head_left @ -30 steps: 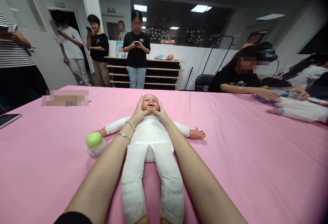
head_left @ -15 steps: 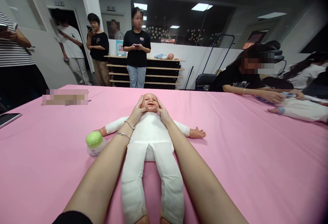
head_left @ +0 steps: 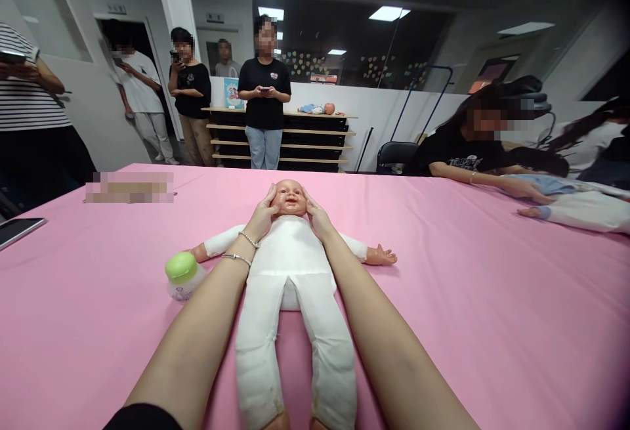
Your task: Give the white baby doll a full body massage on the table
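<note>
A baby doll [head_left: 291, 249] with a white cloth body lies on its back on the pink-covered table [head_left: 492, 299], feet toward me, arms spread. My left hand [head_left: 266, 210] rests along one side of the doll's head [head_left: 289, 190], fingers stretched out and pointing up toward its temple, the thumb by its cheek. Against the opposite cheek lies my right hand [head_left: 317, 213], its fingers extended too. Neither hand is closed round the head. Just outside my left forearm stands a clear jar with a green lid [head_left: 181, 267], close to one doll hand.
At the right, a co-worker [head_left: 472, 134] handles another doll [head_left: 585, 210] in white and blue. A phone [head_left: 20, 232] lies at the left table edge, near a blurred-out item [head_left: 128, 188]. Several people stand beyond the table, before a shelf [head_left: 315, 133] with a doll on top.
My right fingers have slid slightly down and outward along the doll's cheek. My left hand stays nearly in place. The co-worker's hands have shifted on the other doll.
</note>
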Demonstrator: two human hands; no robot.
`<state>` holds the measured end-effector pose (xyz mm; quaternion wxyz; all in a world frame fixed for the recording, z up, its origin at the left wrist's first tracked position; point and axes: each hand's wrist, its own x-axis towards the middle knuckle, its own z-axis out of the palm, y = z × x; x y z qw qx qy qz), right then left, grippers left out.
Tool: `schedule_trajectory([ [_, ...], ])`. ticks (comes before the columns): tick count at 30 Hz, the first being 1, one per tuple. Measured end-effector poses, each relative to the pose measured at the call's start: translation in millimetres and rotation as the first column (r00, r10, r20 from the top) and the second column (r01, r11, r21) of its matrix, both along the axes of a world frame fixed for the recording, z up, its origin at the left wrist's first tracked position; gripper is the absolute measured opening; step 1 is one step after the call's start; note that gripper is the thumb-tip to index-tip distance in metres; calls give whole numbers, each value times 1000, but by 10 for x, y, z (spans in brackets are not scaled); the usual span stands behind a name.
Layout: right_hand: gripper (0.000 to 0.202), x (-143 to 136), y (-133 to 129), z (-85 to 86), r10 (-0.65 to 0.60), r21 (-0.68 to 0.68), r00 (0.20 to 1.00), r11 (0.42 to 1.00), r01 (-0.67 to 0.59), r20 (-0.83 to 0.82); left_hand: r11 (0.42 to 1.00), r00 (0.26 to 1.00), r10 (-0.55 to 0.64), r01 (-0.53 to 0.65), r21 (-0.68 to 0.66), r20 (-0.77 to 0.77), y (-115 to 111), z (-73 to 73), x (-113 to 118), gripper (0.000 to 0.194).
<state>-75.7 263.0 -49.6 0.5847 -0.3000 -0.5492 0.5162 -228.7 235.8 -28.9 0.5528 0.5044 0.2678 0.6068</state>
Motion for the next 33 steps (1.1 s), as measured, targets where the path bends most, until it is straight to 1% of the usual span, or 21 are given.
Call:
schedule_trajectory([
  [3, 64, -19, -35, 19, 15, -21, 999, 1000, -15, -33, 1000, 1000, -23, 23, -18, 21, 8, -24, 4, 84],
  [5, 63, -38, -86, 76, -14, -19, 999, 1000, 13, -30, 1000, 1000, -16, 16, -21, -7, 11, -15, 13, 84],
  [8, 59, -54, -198, 251, -183, -9, 980, 983, 185, 78, 994, 979, 111, -113, -3, -169, -27, 113, 22, 76],
  [10, 54, -42, -312, 407, -320, 40, 935, 947, 318, 154, 972, 922, 235, -224, 72, -307, -127, 266, 20, 70],
  [11, 50, -27, -389, 484, -354, 76, 920, 935, 345, 170, 958, 886, 287, -257, 128, -364, -213, 347, 14, 66],
  [13, 39, 18, -590, 605, -343, 158, 924, 935, 318, 168, 935, 820, 346, -262, 239, -455, -464, 479, -12, 55],
  [15, 27, 72, -849, 657, -290, 185, 944, 948, 260, 158, 919, 759, 362, -194, 342, -542, -812, 539, -69, 45],
  [16, 22, 99, -991, 655, -267, 162, 952, 957, 242, 152, 904, 716, 377, -145, 403, -588, -1008, 538, -113, 41],
  [17, 18, 123, -1134, 638, -251, 108, 959, 965, 238, 133, 876, 659, 412, -95, 474, -629, -1207, 517, -170, 39],
  [18, 17, 143, -1271, 611, -233, 26, 967, 972, 232, 99, 828, 590, 478, -56, 557, -651, -1399, 479, -239, 37],
  [20, 16, 173, -1504, 548, -160, -181, 987, 972, 152, -27, 694, 436, 654, -20, 720, -618, -1722, 372, -403, 35],
  [21, 16, 185, -1594, 522, -105, -277, 987, 959, 67, -124, 620, 353, 742, -41, 783, -570, -1840, 311, -489, 34],
  [22, 16, 197, -1665, 505, -46, -346, 971, 938, -39, -235, 546, 267, 819, -97, 832, -507, -1924, 252, -570, 34],
  [24, 18, 225, -1768, 509, 52, -379, 893, 893, -242, -447, 403, 76, 914, -264, 876, -398, -2005, 157, -698, 34],
  [26, 23, 260, -1853, 567, 90, -331, 800, 878, -344, -593, 288, -96, 926, -447, 847, -366, -2005, 109, -765, 41],
  [27, 25, 277, -1901, 612, 97, -300, 760, 881, -366, -643, 247, -155, 913, -527, 813, -378, -1991, 102, -777, 46],
  [28, 26, 291, -1957, 665, 103, -274, 726, 883, -381, -680, 222, -190, 894, -598, 770, -405, -1974, 103, -779, 52],
  [29, 28, 298, -2021, 719, 112, -252, 698, 882, -397, -707, 211, -200, 874, -666, 716, -443, -1959, 108, -774, 58],
  [30, 29, 295, -2091, 772, 126, -234, 676, 879, -415, -726, 214, -186, 851, -732, 647, -492, -1945, 114, -768, 63],
  [31, 30, 282, -2162, 820, 145, -217, 658, 873, -436, -739, 230, -151, 823, -793, 564, -547, -1933, 116, -765, 68],
  [33, 33, 221, -2291, 885, 187, -196, 632, 853, -485, -752, 289, -34, 766, -874, 391, -642, -1911, 103, -773, 74],
])
